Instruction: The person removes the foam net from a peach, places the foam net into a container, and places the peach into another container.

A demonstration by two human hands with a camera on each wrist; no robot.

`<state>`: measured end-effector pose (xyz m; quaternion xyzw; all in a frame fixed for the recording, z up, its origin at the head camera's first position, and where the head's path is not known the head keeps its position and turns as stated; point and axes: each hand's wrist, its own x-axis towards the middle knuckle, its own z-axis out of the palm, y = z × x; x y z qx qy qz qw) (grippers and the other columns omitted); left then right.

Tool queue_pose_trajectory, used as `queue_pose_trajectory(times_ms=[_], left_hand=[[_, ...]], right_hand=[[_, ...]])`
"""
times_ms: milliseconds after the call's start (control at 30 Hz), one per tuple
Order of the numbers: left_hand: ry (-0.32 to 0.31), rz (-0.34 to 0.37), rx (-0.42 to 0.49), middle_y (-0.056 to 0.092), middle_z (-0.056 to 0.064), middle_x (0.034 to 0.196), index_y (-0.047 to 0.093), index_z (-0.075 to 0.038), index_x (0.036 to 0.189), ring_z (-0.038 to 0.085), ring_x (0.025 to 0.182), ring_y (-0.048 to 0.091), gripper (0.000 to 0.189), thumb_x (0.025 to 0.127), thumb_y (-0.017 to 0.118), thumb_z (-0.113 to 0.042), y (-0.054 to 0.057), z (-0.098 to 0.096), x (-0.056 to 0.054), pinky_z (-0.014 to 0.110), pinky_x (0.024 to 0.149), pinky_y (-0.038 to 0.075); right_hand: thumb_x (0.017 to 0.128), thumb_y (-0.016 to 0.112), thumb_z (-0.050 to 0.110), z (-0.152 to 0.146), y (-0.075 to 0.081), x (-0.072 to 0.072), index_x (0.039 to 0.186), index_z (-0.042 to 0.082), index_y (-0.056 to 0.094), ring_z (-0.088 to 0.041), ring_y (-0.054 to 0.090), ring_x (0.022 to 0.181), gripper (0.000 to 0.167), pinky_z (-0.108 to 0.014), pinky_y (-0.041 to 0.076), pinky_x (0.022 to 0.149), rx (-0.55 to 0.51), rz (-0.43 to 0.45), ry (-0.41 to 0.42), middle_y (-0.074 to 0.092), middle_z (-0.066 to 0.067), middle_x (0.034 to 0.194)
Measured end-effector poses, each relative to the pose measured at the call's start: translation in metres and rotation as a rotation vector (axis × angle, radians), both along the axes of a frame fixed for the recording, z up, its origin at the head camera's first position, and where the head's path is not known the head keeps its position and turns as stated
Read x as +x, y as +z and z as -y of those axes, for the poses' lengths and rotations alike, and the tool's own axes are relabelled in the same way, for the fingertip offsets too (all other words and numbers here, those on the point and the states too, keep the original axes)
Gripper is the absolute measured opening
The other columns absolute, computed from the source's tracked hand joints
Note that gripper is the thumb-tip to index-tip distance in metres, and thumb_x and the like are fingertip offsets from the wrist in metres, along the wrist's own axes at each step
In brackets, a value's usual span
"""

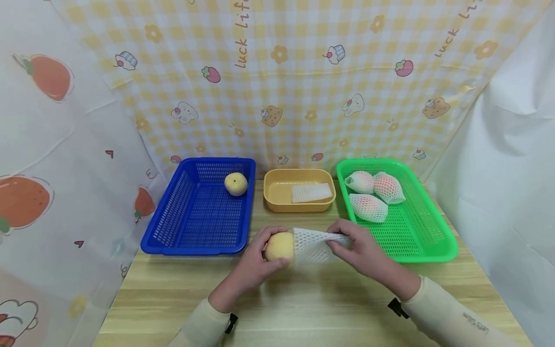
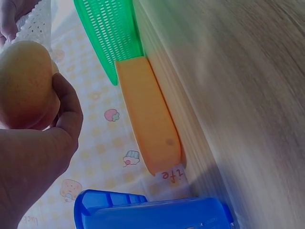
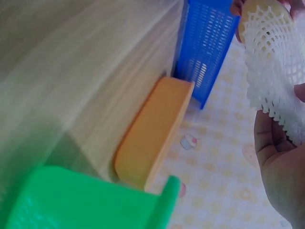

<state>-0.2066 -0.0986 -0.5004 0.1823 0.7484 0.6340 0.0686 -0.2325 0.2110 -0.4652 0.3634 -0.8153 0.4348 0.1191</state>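
My left hand (image 1: 259, 258) grips a yellow peach (image 1: 279, 246) with its fingers and thumb around the sides. The left wrist view shows a reddish blush low on the peach (image 2: 26, 83). A white foam net sleeve (image 1: 313, 245) meets the right side of the fruit, its open end at the peach's surface. My right hand (image 1: 357, 248) pinches the sleeve's other end between thumb and fingers. In the right wrist view, the mesh of the foam net (image 3: 271, 57) lies over part of the fruit.
A blue basket (image 1: 195, 250) at left holds one yellow peach (image 1: 236, 184). The orange tray (image 1: 277, 207) in the middle holds flat foam nets (image 1: 310, 192). At right, a green basket (image 1: 433, 231) contains several net-wrapped peaches (image 1: 368, 207). A patterned cloth (image 1: 295, 96) hangs behind the wooden table (image 1: 312, 308).
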Motion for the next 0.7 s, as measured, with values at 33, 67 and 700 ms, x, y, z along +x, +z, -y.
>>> queue_pose_trajectory(times_ms=[33, 67, 700], left_hand=[[0.001, -0.004, 0.0, 0.053, 0.013, 0.141, 0.059, -0.01, 0.152, 0.028, 0.119, 0.059, 0.064, 0.094, 0.085, -0.016, 0.0, 0.0, 0.0, 0.034, 0.089, 0.061], [0.004, -0.007, -0.003, 0.053, 0.014, 0.141, 0.059, -0.009, 0.152, 0.029, 0.119, 0.06, 0.064, 0.094, 0.085, -0.016, -0.001, 0.0, 0.0, 0.034, 0.09, 0.061], [0.009, -0.022, -0.012, 0.055, 0.016, 0.142, 0.061, -0.01, 0.15, 0.028, 0.119, 0.061, 0.062, 0.093, 0.086, -0.018, -0.003, 0.002, 0.001, 0.034, 0.092, 0.06]], right_hand=[[0.097, 0.079, -0.005, -0.001, 0.002, -0.002, 0.106, 0.016, 0.072, -0.01, 0.065, 0.084, 0.024, -0.026, 0.056, 0.071, -0.003, -0.012, -0.004, 0.073, 0.007, 0.1], [0.096, 0.08, -0.006, -0.002, 0.005, -0.004, 0.105, 0.015, 0.072, -0.011, 0.064, 0.083, 0.024, -0.025, 0.055, 0.07, -0.009, -0.033, -0.006, 0.073, 0.007, 0.098], [0.098, 0.081, 0.001, -0.006, 0.059, -0.055, 0.106, 0.013, 0.073, -0.01, 0.061, 0.083, 0.016, -0.032, 0.056, 0.074, 0.252, -0.09, -0.097, 0.072, 0.007, 0.098]])
